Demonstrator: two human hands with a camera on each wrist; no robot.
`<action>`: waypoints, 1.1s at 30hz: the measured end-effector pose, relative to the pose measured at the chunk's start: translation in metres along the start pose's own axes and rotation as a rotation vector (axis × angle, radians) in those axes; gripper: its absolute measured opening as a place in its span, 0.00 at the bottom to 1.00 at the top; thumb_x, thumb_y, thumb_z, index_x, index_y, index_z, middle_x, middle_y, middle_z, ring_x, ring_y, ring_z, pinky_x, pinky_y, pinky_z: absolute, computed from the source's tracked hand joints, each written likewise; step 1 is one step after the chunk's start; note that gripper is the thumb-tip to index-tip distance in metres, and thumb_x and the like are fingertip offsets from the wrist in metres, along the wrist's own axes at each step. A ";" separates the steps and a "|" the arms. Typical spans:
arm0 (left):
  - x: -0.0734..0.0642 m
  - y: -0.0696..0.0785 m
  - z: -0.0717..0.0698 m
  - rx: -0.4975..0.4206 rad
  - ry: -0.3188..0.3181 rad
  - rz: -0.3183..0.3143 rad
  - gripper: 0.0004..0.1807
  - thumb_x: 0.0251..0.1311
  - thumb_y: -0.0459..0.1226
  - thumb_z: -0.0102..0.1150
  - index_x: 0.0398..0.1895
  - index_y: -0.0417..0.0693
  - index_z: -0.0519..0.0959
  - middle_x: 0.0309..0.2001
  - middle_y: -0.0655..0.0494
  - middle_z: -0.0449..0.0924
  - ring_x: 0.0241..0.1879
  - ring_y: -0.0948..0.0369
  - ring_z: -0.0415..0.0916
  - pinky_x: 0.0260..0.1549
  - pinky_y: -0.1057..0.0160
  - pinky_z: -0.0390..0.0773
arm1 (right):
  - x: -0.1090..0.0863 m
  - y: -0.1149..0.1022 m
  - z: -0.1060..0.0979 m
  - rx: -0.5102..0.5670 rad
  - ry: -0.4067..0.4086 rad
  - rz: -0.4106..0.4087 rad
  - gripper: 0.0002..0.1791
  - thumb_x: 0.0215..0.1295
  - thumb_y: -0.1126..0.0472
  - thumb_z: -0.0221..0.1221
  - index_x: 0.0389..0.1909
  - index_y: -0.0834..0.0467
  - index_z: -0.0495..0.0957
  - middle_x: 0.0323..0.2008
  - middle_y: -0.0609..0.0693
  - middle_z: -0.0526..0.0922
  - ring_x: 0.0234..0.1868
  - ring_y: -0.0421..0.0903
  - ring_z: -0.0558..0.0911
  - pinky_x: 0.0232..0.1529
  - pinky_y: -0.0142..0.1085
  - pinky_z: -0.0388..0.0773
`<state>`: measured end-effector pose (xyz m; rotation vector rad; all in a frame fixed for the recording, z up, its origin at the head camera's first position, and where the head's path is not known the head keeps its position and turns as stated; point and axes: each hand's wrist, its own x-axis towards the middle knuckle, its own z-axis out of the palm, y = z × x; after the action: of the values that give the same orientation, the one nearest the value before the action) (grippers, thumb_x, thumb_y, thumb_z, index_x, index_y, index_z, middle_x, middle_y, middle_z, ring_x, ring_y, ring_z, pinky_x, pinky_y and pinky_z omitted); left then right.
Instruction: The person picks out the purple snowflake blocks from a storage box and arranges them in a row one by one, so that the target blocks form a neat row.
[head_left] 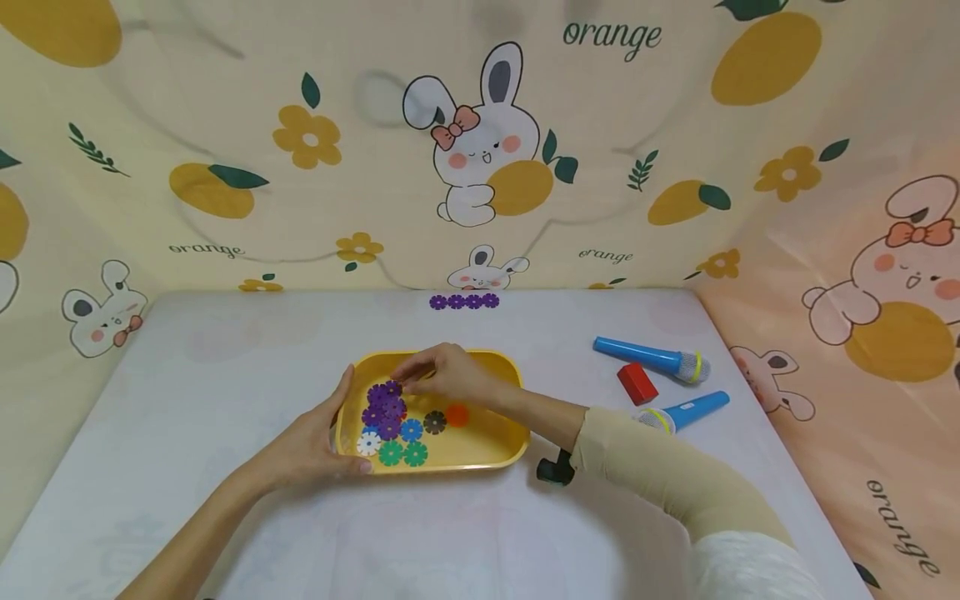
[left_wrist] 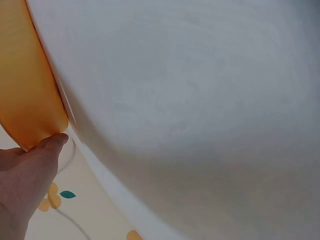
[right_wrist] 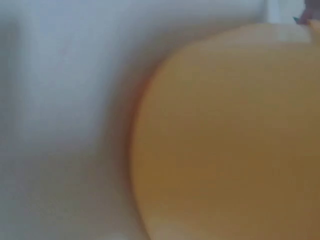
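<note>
A yellow tray (head_left: 480,454) stands on the table, its left end held by my left hand (head_left: 318,437); the thumb lies at the front rim and the fingers run along the left side. From the left wrist view, that hand's fingers (left_wrist: 52,144) press on the tray's outer wall (left_wrist: 30,85). My right hand (head_left: 450,375) reaches over the tray from the right and pinches the edge of a purple snowflake disc (head_left: 393,388) on top of a purple heap (head_left: 388,408). Its fingertips partly cover that disc. In the right wrist view the tray (right_wrist: 230,135) is blurred.
Green (head_left: 391,453), white (head_left: 368,443), blue (head_left: 411,430), dark brown (head_left: 434,422) and orange (head_left: 457,415) discs lie in the tray. A row of purple discs (head_left: 465,302) lies at the back edge. Right: two toy microphones (head_left: 645,354), a red block (head_left: 637,383).
</note>
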<state>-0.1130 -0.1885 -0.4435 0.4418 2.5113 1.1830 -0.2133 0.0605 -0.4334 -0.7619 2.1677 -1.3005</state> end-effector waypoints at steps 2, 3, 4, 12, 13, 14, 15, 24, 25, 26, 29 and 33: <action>0.000 0.000 0.000 0.002 0.001 0.007 0.74 0.43 0.53 0.79 0.80 0.46 0.30 0.77 0.34 0.41 0.73 0.34 0.47 0.68 0.34 0.54 | 0.003 0.005 0.007 -0.047 -0.009 0.007 0.13 0.63 0.69 0.65 0.49 0.62 0.85 0.46 0.53 0.88 0.41 0.36 0.85 0.45 0.27 0.82; 0.000 0.000 0.000 0.004 0.001 0.010 0.74 0.44 0.53 0.78 0.80 0.46 0.30 0.77 0.34 0.41 0.73 0.34 0.47 0.68 0.34 0.54 | 0.004 0.008 0.011 -0.085 -0.010 0.005 0.13 0.63 0.68 0.66 0.48 0.61 0.86 0.45 0.52 0.88 0.40 0.35 0.84 0.44 0.26 0.82; 0.000 0.000 0.000 0.005 -0.001 0.009 0.74 0.44 0.53 0.78 0.80 0.47 0.30 0.77 0.34 0.41 0.73 0.34 0.46 0.68 0.34 0.54 | 0.004 0.010 0.013 -0.119 -0.011 0.006 0.12 0.63 0.68 0.66 0.48 0.59 0.86 0.45 0.50 0.88 0.39 0.34 0.84 0.43 0.25 0.81; -0.001 0.002 0.000 -0.004 -0.007 0.010 0.74 0.45 0.53 0.78 0.80 0.48 0.29 0.78 0.35 0.40 0.73 0.34 0.45 0.68 0.34 0.53 | 0.006 0.020 0.029 -0.334 -0.003 -0.074 0.13 0.60 0.60 0.70 0.46 0.51 0.88 0.42 0.40 0.84 0.39 0.34 0.78 0.42 0.22 0.77; -0.001 0.002 -0.001 -0.006 -0.005 0.014 0.73 0.45 0.53 0.78 0.80 0.48 0.29 0.78 0.35 0.40 0.73 0.34 0.45 0.68 0.34 0.53 | 0.007 0.020 0.030 -0.352 -0.003 -0.087 0.13 0.60 0.59 0.70 0.46 0.51 0.88 0.41 0.40 0.84 0.40 0.34 0.77 0.43 0.21 0.76; -0.001 0.001 -0.001 -0.009 -0.007 0.015 0.73 0.46 0.52 0.78 0.80 0.48 0.29 0.78 0.35 0.40 0.73 0.34 0.45 0.68 0.34 0.53 | 0.007 0.019 0.031 -0.372 -0.002 -0.097 0.13 0.60 0.59 0.70 0.46 0.51 0.88 0.41 0.40 0.84 0.40 0.34 0.77 0.43 0.21 0.76; -0.001 0.001 -0.001 -0.013 -0.007 0.019 0.73 0.46 0.52 0.78 0.80 0.48 0.29 0.78 0.34 0.40 0.73 0.34 0.45 0.68 0.34 0.53 | 0.007 0.019 0.033 -0.389 -0.001 -0.105 0.13 0.60 0.59 0.71 0.46 0.51 0.88 0.40 0.40 0.83 0.40 0.34 0.76 0.42 0.21 0.75; -0.001 -0.002 0.001 -0.020 -0.005 0.020 0.73 0.47 0.51 0.78 0.80 0.48 0.29 0.78 0.35 0.40 0.73 0.34 0.45 0.67 0.34 0.54 | 0.008 0.019 0.036 -0.379 0.027 -0.124 0.12 0.57 0.61 0.72 0.43 0.53 0.87 0.37 0.43 0.83 0.37 0.36 0.78 0.39 0.21 0.76; -0.001 -0.002 0.001 -0.019 -0.006 0.018 0.73 0.47 0.51 0.78 0.80 0.49 0.29 0.78 0.35 0.40 0.73 0.34 0.45 0.67 0.33 0.54 | 0.008 0.019 0.036 -0.360 0.027 -0.120 0.12 0.57 0.62 0.72 0.43 0.54 0.87 0.37 0.43 0.83 0.36 0.36 0.78 0.39 0.21 0.77; -0.001 -0.002 0.001 -0.020 -0.007 0.014 0.73 0.47 0.51 0.78 0.80 0.49 0.29 0.78 0.35 0.40 0.73 0.34 0.45 0.67 0.33 0.54 | 0.008 0.019 0.035 -0.346 0.029 -0.115 0.12 0.57 0.62 0.72 0.43 0.54 0.87 0.38 0.43 0.83 0.36 0.35 0.78 0.38 0.21 0.77; -0.001 -0.001 0.001 -0.012 -0.007 0.008 0.73 0.46 0.52 0.77 0.80 0.50 0.29 0.78 0.35 0.40 0.74 0.34 0.45 0.67 0.34 0.54 | 0.008 0.019 0.032 -0.300 0.039 -0.075 0.12 0.58 0.63 0.71 0.44 0.54 0.87 0.38 0.42 0.84 0.34 0.34 0.79 0.38 0.21 0.79; -0.001 -0.001 0.001 -0.006 -0.005 0.011 0.73 0.46 0.53 0.77 0.80 0.49 0.29 0.78 0.35 0.40 0.74 0.34 0.45 0.67 0.34 0.54 | 0.006 0.018 0.026 -0.255 0.070 -0.024 0.13 0.59 0.62 0.70 0.46 0.52 0.87 0.38 0.41 0.87 0.33 0.34 0.79 0.37 0.23 0.80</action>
<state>-0.1116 -0.1890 -0.4442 0.4571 2.5036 1.1909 -0.2043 0.0472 -0.4615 -0.8537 2.4175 -1.0889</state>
